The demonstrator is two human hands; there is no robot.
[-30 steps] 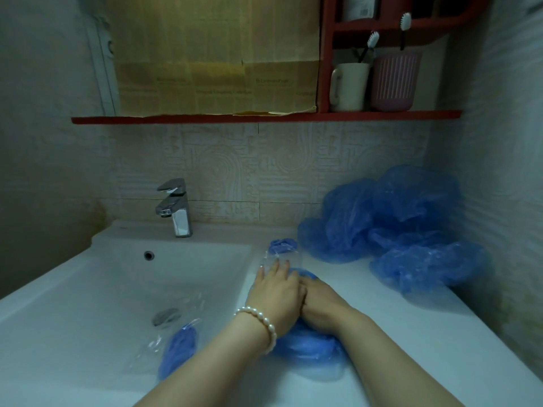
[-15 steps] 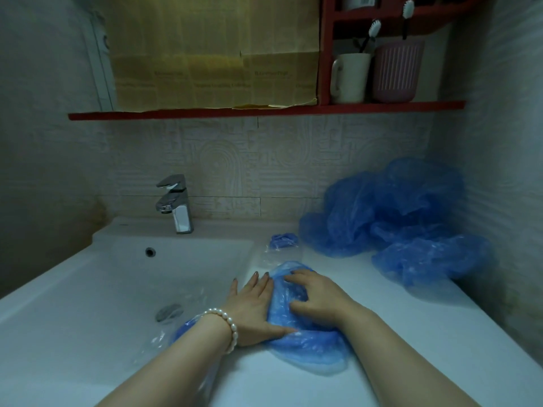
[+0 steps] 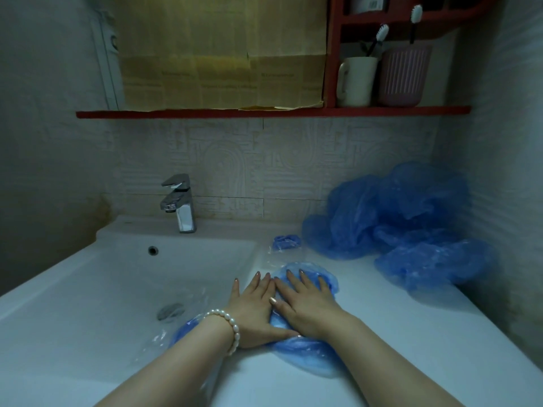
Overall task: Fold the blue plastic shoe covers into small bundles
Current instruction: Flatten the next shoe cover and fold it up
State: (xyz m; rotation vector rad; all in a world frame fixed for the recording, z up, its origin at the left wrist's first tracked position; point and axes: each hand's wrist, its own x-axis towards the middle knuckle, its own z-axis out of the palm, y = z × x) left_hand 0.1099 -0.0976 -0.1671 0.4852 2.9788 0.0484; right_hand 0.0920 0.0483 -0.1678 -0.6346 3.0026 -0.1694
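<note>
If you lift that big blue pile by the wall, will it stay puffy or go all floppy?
Probably floppy: the pile is thin, crinkled, see-through plastic, so it should sag and trail. It likely weighs very little, since it sits puffed up. The white counter looks smooth, so a push may slide it.

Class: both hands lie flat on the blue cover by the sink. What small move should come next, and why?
Probably fold one edge over: the left hand and right hand have pressed the cover flat on the counter, but it is not yet bundled.
</note>
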